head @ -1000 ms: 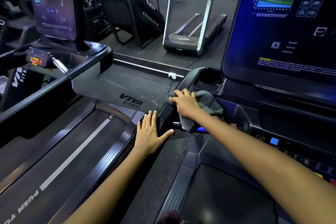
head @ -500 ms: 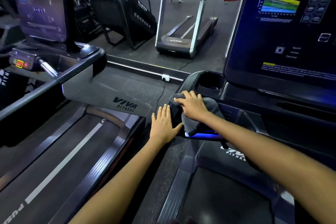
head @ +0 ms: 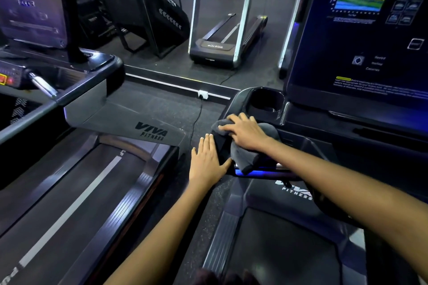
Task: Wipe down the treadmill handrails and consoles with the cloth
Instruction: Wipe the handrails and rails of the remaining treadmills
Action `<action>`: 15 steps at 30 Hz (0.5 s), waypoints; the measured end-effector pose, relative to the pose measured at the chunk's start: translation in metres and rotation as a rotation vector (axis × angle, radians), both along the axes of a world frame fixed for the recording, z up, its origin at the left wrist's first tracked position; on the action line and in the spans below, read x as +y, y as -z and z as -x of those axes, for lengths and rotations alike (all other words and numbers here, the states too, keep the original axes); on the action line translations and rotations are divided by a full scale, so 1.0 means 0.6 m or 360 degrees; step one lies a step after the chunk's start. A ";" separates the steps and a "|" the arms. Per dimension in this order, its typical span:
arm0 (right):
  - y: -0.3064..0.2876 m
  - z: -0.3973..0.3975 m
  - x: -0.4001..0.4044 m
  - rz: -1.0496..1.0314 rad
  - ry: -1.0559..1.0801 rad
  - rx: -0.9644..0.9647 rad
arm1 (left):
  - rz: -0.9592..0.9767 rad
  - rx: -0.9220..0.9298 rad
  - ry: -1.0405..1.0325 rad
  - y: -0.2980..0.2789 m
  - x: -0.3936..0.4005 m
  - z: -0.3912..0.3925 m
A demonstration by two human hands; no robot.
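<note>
Fingers of the left hand point(head: 207, 162) lie straight and close together, the palm flat against the outer side of the black treadmill handrail point(head: 222, 146), with the thumb spread out toward its lower end; this hand holds nothing. Far to the left stands the neighbouring treadmill's dark glossy display screen point(head: 32, 2), and below it a black console with a red and yellow button panel point(head: 9, 76) and a short silver grip bar point(head: 42, 85). Its grey belt with a white centre stripe point(head: 76, 201) runs down toward the lower left corner, and a grey motor cover printed VIVA FITNESS point(head: 151, 133) sits at the head of it. Between the two machines a white wall socket point(head: 202, 94) with a thin black cable sits at the floor edge. Across the dark rubber floor, a silver-framed treadmill point(head: 222, 46) stands well apart, with a black stair-climbing machine point(head: 143, 14) to its left.

Just right of the left hand, the right hand point(head: 246, 133) presses down on a crumpled dark grey cloth point(head: 245, 159), fingers gently curved and spread over its top. That cloth is draped over the handrail, hanging toward a strip of blue light below. A black oval cup holder point(head: 266, 102) sits just beyond the right hand. Furthest right rises the large dark touchscreen console point(head: 361, 30), showing a coloured graph and small text.
</note>
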State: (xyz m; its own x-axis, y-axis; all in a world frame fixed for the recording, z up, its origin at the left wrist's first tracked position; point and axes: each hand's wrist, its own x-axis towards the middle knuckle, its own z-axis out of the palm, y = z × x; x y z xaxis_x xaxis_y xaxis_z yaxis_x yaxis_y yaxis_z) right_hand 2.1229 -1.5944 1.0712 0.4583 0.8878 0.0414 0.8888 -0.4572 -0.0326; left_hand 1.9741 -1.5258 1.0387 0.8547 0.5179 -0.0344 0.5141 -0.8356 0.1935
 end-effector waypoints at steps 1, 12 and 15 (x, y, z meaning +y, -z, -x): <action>-0.001 -0.013 -0.003 -0.0003 0.0112 0.0000 | 0.0013 0.0004 0.0002 0.000 0.001 0.000; -0.026 -0.035 0.054 0.0133 0.0090 -0.0088 | 0.0071 -0.0001 0.0056 -0.004 0.002 0.006; -0.030 -0.059 0.025 0.0140 0.0129 -0.0075 | 0.0085 -0.0006 0.0064 -0.001 0.003 0.007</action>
State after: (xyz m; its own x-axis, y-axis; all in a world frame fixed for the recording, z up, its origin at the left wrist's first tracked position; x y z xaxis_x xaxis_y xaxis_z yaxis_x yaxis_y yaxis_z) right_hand 2.1585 -1.5797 1.0891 0.5282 0.8491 -0.0115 0.8483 -0.5270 0.0517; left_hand 1.9700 -1.5241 1.0394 0.8751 0.4804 -0.0578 0.4793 -0.8441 0.2405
